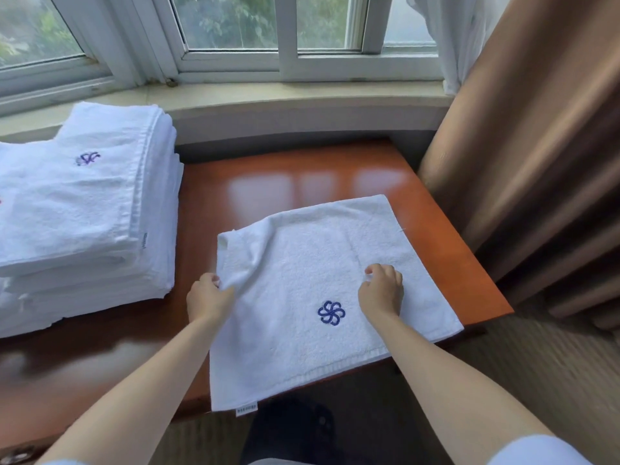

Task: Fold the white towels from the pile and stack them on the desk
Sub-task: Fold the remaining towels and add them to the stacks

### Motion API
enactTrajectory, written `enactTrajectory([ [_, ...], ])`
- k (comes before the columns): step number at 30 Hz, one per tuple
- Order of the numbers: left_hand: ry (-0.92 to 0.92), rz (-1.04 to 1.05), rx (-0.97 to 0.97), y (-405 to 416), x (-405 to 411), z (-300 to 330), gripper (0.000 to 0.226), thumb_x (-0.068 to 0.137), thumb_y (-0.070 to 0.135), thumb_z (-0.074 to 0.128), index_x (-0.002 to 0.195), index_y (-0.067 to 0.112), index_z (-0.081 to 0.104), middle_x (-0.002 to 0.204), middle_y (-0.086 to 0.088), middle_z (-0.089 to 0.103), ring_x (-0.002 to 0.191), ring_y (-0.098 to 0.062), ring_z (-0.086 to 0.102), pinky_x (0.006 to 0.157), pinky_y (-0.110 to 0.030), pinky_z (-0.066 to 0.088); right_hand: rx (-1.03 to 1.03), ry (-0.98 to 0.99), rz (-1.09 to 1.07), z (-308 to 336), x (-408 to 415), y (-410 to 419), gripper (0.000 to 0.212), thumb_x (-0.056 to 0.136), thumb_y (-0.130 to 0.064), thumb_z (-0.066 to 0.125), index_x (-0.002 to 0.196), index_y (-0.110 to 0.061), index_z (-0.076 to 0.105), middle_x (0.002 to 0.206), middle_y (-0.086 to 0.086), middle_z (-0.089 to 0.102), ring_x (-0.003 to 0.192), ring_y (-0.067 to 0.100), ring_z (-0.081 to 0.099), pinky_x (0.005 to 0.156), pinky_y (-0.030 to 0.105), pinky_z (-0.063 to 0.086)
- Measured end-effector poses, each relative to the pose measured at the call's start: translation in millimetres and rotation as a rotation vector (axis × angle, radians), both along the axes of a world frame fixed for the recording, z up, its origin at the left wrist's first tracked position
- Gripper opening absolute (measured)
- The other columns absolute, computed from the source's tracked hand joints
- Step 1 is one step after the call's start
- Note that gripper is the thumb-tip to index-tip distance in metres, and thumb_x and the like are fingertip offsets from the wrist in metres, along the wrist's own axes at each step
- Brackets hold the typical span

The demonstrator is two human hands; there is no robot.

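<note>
A white towel (302,263) with a blue flower emblem lies spread on the right part of the reddish-brown desk (208,203), its near edge hanging slightly over the desk's front. My left hand (208,298) pinches the towel's left edge, where the cloth is lifted into a fold. My right hand (382,290) rests on the towel to the right of the emblem, fingers curled and pinching the cloth. A tall stack of folded white towels (84,203) with the same emblem stands on the desk's left side.
A window sill (268,99) and window run behind the desk. A brown curtain (536,162) hangs close to the desk's right edge. Bare desk surface lies between the stack and the spread towel and behind it.
</note>
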State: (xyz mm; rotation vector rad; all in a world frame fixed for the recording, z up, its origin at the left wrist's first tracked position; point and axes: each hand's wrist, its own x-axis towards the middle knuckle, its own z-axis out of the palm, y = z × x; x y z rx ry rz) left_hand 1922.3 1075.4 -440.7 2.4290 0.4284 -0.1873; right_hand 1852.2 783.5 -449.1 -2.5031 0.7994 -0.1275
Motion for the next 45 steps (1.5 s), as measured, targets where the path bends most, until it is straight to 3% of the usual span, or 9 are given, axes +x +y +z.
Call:
enactTrajectory([
  [10, 0.027, 0.129, -0.16, -26, 76, 2, 0.041, 0.088, 0.028, 0.056, 0.122, 0.006, 0.054, 0.113, -0.012, 0.061, 0.099, -0.03, 0.058, 0.078, -0.031, 0.043, 0.05, -0.042, 0.22, -3, 66, 39, 0.034, 0.089, -0.004, 0.045, 0.119, -0.015, 0.056, 0.126, 0.0, 0.051, 0.12, 0.019, 0.038, 0.1, 0.028, 0.034],
  [15, 0.049, 0.118, -0.104, -25, 111, 6, 0.037, 0.088, 0.046, 0.058, 0.096, 0.01, 0.063, 0.099, -0.008, 0.066, 0.085, -0.027, 0.06, 0.07, -0.029, 0.042, 0.098, -0.062, 0.369, -2, 97, 70, 0.036, 0.089, -0.005, 0.045, 0.122, -0.015, 0.054, 0.128, -0.002, 0.048, 0.121, 0.017, 0.036, 0.098, 0.023, 0.031],
  [23, 0.048, -0.197, 0.549, -26, 130, 17, 0.049, 0.085, 0.051, 0.055, 0.112, 0.01, 0.055, 0.115, -0.009, 0.048, 0.107, -0.028, 0.049, 0.081, -0.037, 0.048, 0.058, -0.018, 0.504, -6, 126, 93, 0.038, 0.088, -0.008, 0.044, 0.124, -0.016, 0.054, 0.125, -0.003, 0.051, 0.117, 0.018, 0.042, 0.093, 0.025, 0.032],
  [26, 0.129, -0.303, 0.621, -25, 137, 22, 0.033, 0.086, 0.039, 0.052, 0.098, 0.009, 0.061, 0.107, -0.008, 0.054, 0.098, -0.028, 0.053, 0.071, -0.032, 0.043, 0.018, -0.012, 0.497, -9, 131, 96, 0.035, 0.087, -0.009, 0.045, 0.119, -0.016, 0.057, 0.121, -0.003, 0.054, 0.112, 0.02, 0.045, 0.088, 0.026, 0.032],
  [29, 0.252, -0.136, 0.261, -23, 140, 28, 0.024, 0.084, 0.027, 0.051, 0.068, 0.009, 0.054, 0.076, -0.007, 0.059, 0.065, -0.025, 0.056, 0.053, -0.023, 0.035, -0.051, -0.031, 0.502, -13, 129, 94, 0.031, 0.085, -0.01, 0.047, 0.113, -0.015, 0.061, 0.116, 0.0, 0.055, 0.104, 0.023, 0.047, 0.084, 0.028, 0.034],
  [33, 0.27, 0.376, -0.415, -6, 151, 41, 0.032, 0.069, 0.018, 0.046, 0.089, 0.004, 0.068, 0.088, -0.008, 0.064, 0.076, -0.029, 0.061, 0.071, -0.032, 0.047, -0.085, -0.083, 0.536, -15, 125, 93, 0.027, 0.087, -0.011, 0.048, 0.11, -0.013, 0.062, 0.112, 0.002, 0.056, 0.1, 0.025, 0.048, 0.083, 0.029, 0.034],
  [38, 0.308, 0.515, -0.541, -3, 152, 53, 0.022, 0.061, 0.02, 0.045, 0.08, 0.014, 0.055, 0.072, -0.003, 0.051, 0.063, -0.023, 0.05, 0.069, -0.031, 0.043, -0.076, -0.159, 0.534, -17, 118, 92, 0.023, 0.085, -0.007, 0.053, 0.104, -0.011, 0.065, 0.106, 0.004, 0.059, 0.094, 0.026, 0.052, 0.082, 0.033, 0.041],
  [41, 0.232, 0.553, -0.559, -4, 155, 54, 0.037, 0.072, 0.022, 0.045, 0.102, 0.01, 0.062, 0.085, -0.004, 0.056, 0.079, -0.027, 0.058, 0.077, -0.034, 0.046, -0.073, -0.205, 0.516, -17, 118, 93, 0.02, 0.08, -0.005, 0.059, 0.098, -0.01, 0.066, 0.099, 0.004, 0.06, 0.087, 0.026, 0.055, 0.077, 0.035, 0.045],
  [45, 0.31, 0.537, -0.64, -4, 159, 54, 0.02, 0.085, 0.025, 0.061, 0.088, 0.006, 0.057, 0.065, -0.004, 0.053, 0.048, -0.017, 0.05, 0.044, -0.02, 0.043, -0.088, -0.235, 0.508, -17, 118, 93, 0.018, 0.076, -0.005, 0.063, 0.093, -0.011, 0.067, 0.095, 0.004, 0.06, 0.083, 0.026, 0.056, 0.073, 0.035, 0.047],
])
